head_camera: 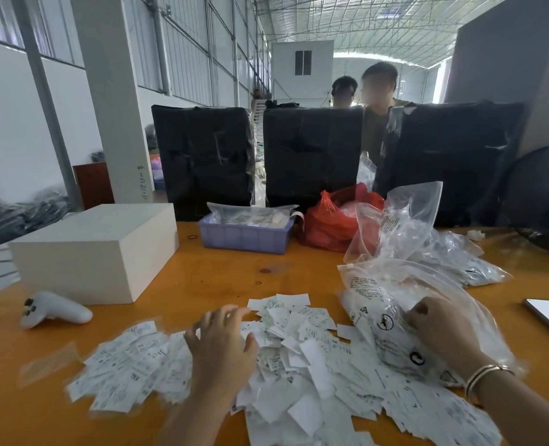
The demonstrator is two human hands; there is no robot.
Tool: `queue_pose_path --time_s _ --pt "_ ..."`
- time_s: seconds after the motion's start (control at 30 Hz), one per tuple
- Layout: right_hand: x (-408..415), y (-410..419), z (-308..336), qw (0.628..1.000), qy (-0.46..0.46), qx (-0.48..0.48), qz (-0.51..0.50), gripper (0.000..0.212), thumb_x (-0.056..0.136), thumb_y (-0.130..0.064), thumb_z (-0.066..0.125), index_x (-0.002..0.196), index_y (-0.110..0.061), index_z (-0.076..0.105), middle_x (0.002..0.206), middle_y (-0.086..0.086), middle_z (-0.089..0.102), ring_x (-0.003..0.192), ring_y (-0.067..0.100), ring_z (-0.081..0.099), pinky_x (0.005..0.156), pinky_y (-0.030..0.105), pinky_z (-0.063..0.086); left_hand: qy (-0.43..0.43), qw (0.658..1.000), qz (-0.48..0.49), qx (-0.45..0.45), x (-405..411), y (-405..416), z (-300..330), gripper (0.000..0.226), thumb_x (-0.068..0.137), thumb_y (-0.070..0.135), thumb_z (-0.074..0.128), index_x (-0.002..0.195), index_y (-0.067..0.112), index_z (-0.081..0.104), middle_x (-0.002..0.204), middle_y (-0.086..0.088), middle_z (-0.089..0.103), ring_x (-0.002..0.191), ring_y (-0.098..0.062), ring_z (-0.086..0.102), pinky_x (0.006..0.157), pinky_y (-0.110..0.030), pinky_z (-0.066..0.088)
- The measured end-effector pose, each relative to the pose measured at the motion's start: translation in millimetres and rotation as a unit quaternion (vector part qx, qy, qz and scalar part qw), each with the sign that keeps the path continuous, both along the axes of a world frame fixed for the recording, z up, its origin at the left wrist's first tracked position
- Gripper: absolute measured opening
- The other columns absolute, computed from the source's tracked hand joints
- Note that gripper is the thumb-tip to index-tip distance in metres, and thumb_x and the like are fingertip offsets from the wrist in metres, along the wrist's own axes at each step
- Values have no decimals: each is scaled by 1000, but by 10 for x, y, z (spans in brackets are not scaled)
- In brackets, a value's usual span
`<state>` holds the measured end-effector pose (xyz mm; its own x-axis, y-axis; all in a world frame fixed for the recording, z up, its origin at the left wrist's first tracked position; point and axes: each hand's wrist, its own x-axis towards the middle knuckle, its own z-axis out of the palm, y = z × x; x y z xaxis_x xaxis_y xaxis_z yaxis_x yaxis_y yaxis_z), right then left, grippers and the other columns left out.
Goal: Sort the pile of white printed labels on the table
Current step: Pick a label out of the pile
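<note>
Labels (302, 375) heaped directly under left hand (221, 342), fingers spread flat; right hand (440, 326), off right, pinching clear bag (395, 320).

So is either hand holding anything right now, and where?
The left hand hovers open over the white printed labels, holding nothing. The right hand rests on the clear printed plastic bag; a grip cannot be told.
</note>
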<state>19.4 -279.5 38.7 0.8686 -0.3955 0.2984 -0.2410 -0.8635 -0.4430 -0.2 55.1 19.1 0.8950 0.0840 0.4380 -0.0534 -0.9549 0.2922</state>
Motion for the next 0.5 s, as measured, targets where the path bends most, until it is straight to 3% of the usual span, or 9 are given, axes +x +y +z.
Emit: queue_pose_path --time_s 0.17,0.33,0.4,0.5 --pt "48 -40 -36 997 -79 20 3 16 92 -19 53 88 -11 67 92 3 57 75 21 53 67 34 45 -15 999 -38 -9 0 -28 -29 30 91 42 49 121 41 53 130 22 48 129 -7 34 106 -36 18" --pt "40 -41 -1 996 -86 5 -7 24 91 -12 52 72 -3 65 75 5 60 62 22 53 56 35 45 -14 999 -38 9 23 -29 -48 32 93 45 44 124 40 51 131 22 48 131 -6 33 107 -35 17" --pt "-9 -14 57 991 -133 -21 -19 26 90 -12 55 66 -5 62 65 1 56 52 18 49 46 30 39 -24 999 -44 2 24 -30 -49 30 92 43 47 122 39 53 129 21 51 130 -7 35 106 -35 18" --pt "-104 106 199 971 -240 3 5 15 91 -18 57 79 -10 61 74 -2 57 53 19 55 49 32 46 -63 995 -74 -28 8 -56 -43 25 89 33 59 113 34 63 120 16 59 123 -13 46 103 -38 23"
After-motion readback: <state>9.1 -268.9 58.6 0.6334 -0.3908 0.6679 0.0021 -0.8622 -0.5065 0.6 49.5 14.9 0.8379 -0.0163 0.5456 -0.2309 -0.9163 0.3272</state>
